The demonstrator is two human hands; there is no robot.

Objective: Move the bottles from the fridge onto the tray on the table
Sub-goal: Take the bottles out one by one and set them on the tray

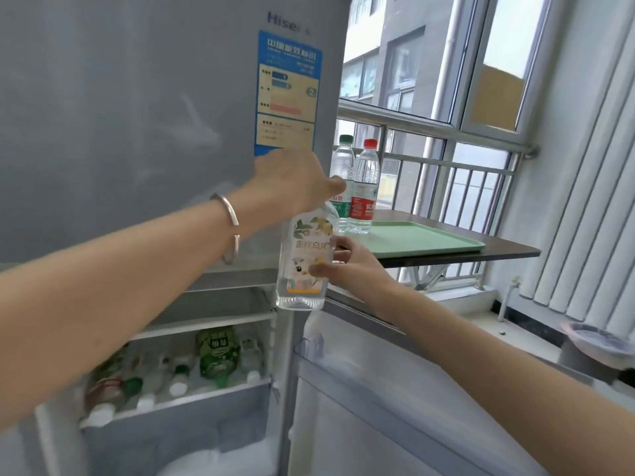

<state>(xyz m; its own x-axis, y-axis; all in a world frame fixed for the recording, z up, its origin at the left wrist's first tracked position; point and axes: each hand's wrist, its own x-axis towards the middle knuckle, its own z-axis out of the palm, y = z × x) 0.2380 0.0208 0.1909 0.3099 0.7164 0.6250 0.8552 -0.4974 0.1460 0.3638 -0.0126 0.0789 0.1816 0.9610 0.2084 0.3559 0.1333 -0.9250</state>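
Note:
A clear bottle with a flowery label (304,262) hangs upright in the air in front of the grey fridge (137,115). My left hand (295,180) grips its top. My right hand (347,266) holds its body from the right side. Behind it, a green tray (422,240) lies on the dark table (508,250). Two water bottles stand on the tray's left end, one green-capped (343,166), one red-capped (367,187). Several more bottles (213,352) lie in the open lower fridge drawer.
The open lower fridge door (395,407) juts out below my right arm. A window with a metal railing (446,156) runs behind the table. A white radiator (584,218) stands at the right, with a bowl-like object (598,341) beneath it.

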